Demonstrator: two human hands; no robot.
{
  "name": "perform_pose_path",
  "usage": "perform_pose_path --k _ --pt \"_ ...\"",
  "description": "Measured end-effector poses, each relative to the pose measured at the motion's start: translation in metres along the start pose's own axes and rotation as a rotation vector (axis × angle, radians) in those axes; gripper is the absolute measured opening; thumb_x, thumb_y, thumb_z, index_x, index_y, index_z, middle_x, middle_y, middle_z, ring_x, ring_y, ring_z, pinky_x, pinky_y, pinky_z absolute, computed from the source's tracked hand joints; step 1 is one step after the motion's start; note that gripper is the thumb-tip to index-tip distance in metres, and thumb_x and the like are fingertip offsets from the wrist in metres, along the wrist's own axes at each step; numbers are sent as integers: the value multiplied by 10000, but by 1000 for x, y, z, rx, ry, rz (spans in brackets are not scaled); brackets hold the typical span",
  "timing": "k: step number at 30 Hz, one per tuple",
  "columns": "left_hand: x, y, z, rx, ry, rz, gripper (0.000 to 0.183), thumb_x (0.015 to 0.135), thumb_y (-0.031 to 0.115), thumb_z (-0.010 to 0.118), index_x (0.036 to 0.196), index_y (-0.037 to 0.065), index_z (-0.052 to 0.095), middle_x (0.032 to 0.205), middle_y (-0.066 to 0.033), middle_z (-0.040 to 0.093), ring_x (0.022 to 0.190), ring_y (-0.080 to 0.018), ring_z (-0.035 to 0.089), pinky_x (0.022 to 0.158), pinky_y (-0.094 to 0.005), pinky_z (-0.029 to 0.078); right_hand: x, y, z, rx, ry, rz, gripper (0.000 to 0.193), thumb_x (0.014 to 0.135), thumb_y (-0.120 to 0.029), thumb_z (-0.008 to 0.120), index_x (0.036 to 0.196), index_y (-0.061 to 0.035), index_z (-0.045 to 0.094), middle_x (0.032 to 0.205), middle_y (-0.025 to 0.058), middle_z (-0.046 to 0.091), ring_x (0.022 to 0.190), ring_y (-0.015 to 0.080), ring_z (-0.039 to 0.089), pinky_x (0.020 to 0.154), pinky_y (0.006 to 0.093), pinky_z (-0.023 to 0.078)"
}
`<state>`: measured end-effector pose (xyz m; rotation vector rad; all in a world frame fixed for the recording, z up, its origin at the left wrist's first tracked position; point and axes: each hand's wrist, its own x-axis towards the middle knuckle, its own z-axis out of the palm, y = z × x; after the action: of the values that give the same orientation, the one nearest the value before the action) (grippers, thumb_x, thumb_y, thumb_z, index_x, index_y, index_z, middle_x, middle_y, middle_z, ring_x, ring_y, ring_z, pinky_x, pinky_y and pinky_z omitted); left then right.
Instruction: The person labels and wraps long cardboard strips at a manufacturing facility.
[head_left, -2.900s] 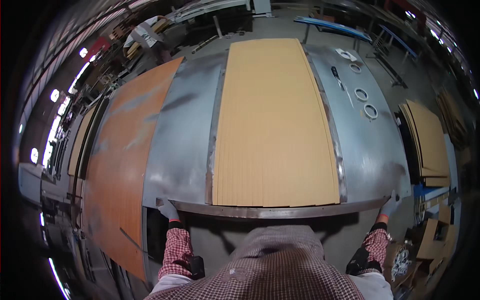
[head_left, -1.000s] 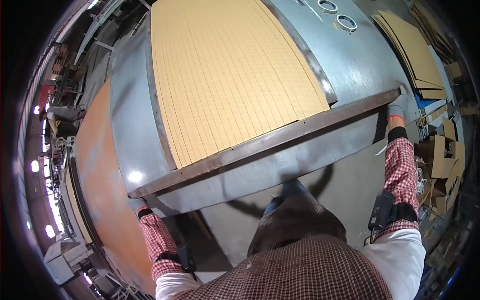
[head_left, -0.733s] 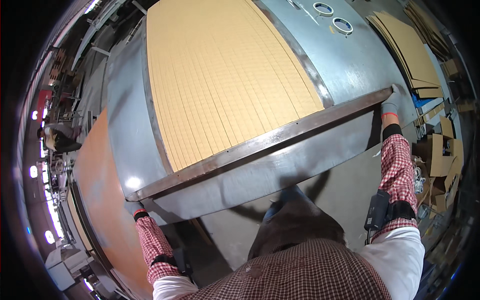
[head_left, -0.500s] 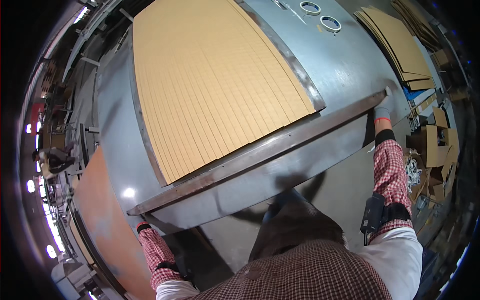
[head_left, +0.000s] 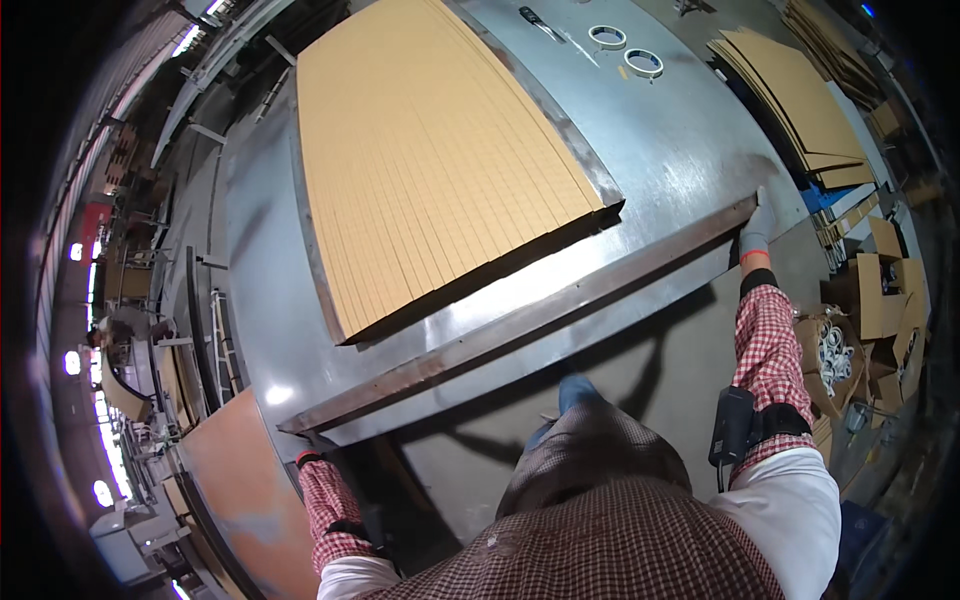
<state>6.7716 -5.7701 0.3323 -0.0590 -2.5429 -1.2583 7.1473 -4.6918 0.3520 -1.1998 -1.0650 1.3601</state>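
Note:
A long brown metal bar (head_left: 530, 317) lies slantwise across the front of the metal-topped table (head_left: 680, 150). My right hand (head_left: 758, 222), in a grey glove, grips its right end. At the other end, my left hand (head_left: 312, 441) holds the bar, its fingers largely hidden. Beyond the bar rests a fanned stack of brown cardboard sheets (head_left: 430, 170), their edges stepped in narrow strips. One metal strip (head_left: 313, 220) runs along the stack's left side, and another metal strip (head_left: 545, 105) along its right. Bare tabletop shows between bar and stack.
Two tape rolls (head_left: 643, 63) and a dark-handled cutter (head_left: 541, 23) lie on the table's far right. Past the right edge stand stacked cardboard sheets (head_left: 790, 110) and open cartons (head_left: 872, 290). An orange-brown panel (head_left: 250, 480) is at lower left.
The bar has come away from the cardboard's front edge toward me, with both hands on its ends. The gap between bar and stack is wider. My view has shifted slightly.

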Motion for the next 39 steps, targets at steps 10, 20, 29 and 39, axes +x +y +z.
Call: perform_pose_path --k 10,20,29,39 --pt "6 47 43 -498 356 -590 423 961 307 372 1192 4 557 1125 -140 592 933 -275 604 803 -388 535 43 -3 -2 -390 71 -229 534 893 -354 545 1173 101 557 1152 138 612 1035 234 573 917 314 431" --pt "22 43 66 -591 118 -522 438 913 390 424 1138 61 606 1105 -106 620 969 -276 610 873 -415 483 51 -17 19 268 38 -107 405 821 -281 648 1105 4 603 1076 104 612 938 212 575 854 340 470" --pt "35 74 56 -287 317 -353 378 937 241 412 1154 -13 589 1045 -115 632 845 -234 622 736 -330 540 -1 -34 72 -329 84 -270 455 908 -344 508 1118 51 592 1125 130 605 991 239 565 885 347 453" --pt "83 11 -27 -256 554 -248 514 900 439 448 1034 -21 636 1038 -128 632 889 -240 616 743 -360 514 48 3 62 300 -57 65 355 862 -283 561 1074 -2 605 1070 85 616 958 226 580 874 342 458"
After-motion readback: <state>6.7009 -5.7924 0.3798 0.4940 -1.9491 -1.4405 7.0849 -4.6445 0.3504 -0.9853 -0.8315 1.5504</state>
